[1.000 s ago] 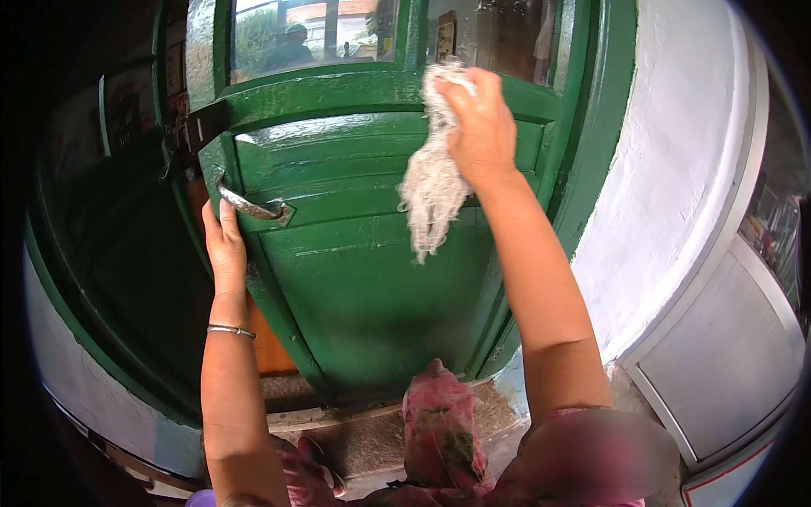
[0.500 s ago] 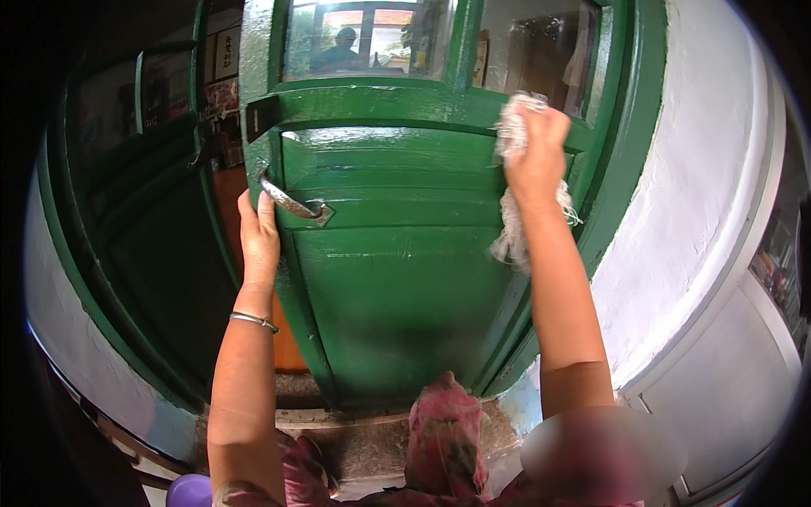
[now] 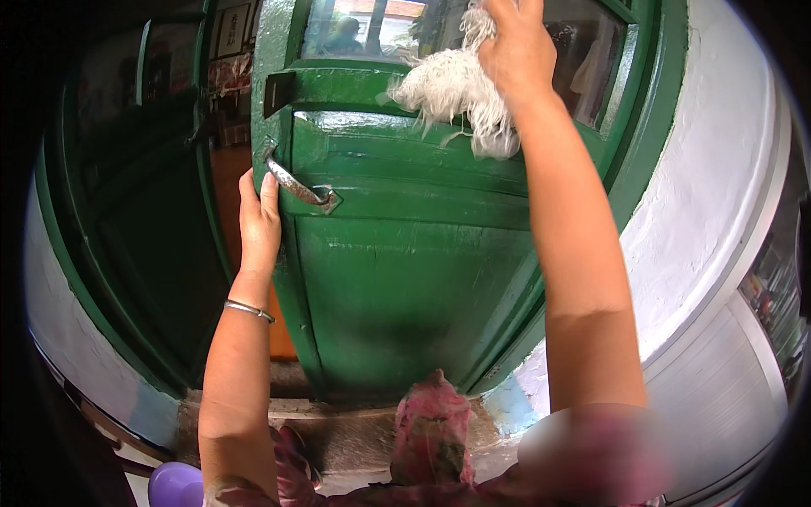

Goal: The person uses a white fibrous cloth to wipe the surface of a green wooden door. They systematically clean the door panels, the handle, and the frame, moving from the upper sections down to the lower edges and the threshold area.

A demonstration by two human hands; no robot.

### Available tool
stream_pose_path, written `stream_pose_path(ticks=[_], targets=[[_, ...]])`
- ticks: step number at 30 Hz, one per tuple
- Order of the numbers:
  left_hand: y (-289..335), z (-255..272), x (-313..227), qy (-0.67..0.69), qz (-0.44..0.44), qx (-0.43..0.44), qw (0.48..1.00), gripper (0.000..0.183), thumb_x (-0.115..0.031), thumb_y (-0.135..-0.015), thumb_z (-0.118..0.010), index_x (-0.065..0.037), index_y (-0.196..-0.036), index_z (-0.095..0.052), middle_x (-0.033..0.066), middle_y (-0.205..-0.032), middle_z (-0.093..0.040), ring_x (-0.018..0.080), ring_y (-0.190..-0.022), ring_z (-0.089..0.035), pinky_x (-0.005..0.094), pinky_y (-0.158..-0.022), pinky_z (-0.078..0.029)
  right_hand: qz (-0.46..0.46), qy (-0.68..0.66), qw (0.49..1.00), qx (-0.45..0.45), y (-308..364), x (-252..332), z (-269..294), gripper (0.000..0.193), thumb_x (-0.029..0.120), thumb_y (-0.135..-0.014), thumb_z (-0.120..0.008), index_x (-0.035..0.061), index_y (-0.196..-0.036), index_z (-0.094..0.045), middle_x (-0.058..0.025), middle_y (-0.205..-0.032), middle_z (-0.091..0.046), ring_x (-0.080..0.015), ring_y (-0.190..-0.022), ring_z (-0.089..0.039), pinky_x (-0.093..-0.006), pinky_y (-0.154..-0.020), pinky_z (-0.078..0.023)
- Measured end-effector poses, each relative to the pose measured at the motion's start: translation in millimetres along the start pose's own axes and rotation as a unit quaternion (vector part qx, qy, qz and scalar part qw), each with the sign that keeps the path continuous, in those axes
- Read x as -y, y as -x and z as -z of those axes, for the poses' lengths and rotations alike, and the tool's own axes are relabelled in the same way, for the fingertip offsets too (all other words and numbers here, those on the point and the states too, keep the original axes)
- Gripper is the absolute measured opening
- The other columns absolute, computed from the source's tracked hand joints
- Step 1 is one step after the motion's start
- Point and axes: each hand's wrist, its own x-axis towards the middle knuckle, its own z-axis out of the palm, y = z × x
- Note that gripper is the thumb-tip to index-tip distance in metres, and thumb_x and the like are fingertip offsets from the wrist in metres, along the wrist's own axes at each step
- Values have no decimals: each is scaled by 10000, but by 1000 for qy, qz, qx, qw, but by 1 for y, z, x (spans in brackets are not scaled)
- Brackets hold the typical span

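Rag (image 3: 460,89) has moved higher along the door (image 3: 414,287).

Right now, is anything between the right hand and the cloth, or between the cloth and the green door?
Nothing visible: the right hand grips the cloth, which hangs against or just in front of the green door. The left hand is aside, at the door's edge by the handle.

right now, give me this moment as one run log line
left hand: at edge of green door, by metal handle | right hand: gripping shaggy white cloth | purple container: lower left of view
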Motion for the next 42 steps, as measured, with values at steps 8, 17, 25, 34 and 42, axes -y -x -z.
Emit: stream_pose_path(ticks=[8,17,25,34,42], targets=[[-1,-3,-3,41,2,12,999,389,-315,-1023,-475,-6,-1257,-450,155,-1105,-606,214,-1012,-565,325,-921,-441,-72,-23,997,19,83,14,9,438,-92,-666,-541,139,-1032,-611,-106,-1052,-516,-354,-943,-591,-430,-765,-493],[-1,-4,-7,44,9,14,999,399,-325,-1018,-475,-7,-1254,-428,198,-1108,-610,285,-1025,-582,364,-923,-443,-28,-4,997,65,78,-1,17,419,-73,-657,-590,142,-1016,-583,-102,-1039,-496,-361,-861,-612,-466,-695,-495],[0,-3,-12,44,26,18,999,412,-330,-1019,-474,-10,-1274,-426,185,-1127,-606,265,-1031,-577,357,-928,-441,-66,18,997,-39,-39,-46,-2,362,-53,-724,-553,101,-1050,-597,-169,-1048,-548,-415,-918,-571,-439,-799,-476],[2,-1,-9,48,5,11,999,388,-328,-1027,-456,-19,-1261,-448,158,-1109,-601,232,-1023,-563,340,-925,-435,-29,44,997,60,70,-4,11,418,-47,-671,-621,165,-1031,-592,-93,-1040,-520,-348,-921,-600,-450,-724,-498],[0,0,-6,65,21,20,997,405,-323,-1009,-498,-9,-1259,-438,187,-1119,-607,268,-1025,-582,356,-912,-451,-16,31,990,136,125,16,26,432,-81,-634,-610,137,-1005,-586,-100,-1017,-497,-358,-849,-596,-445,-673,-497]])
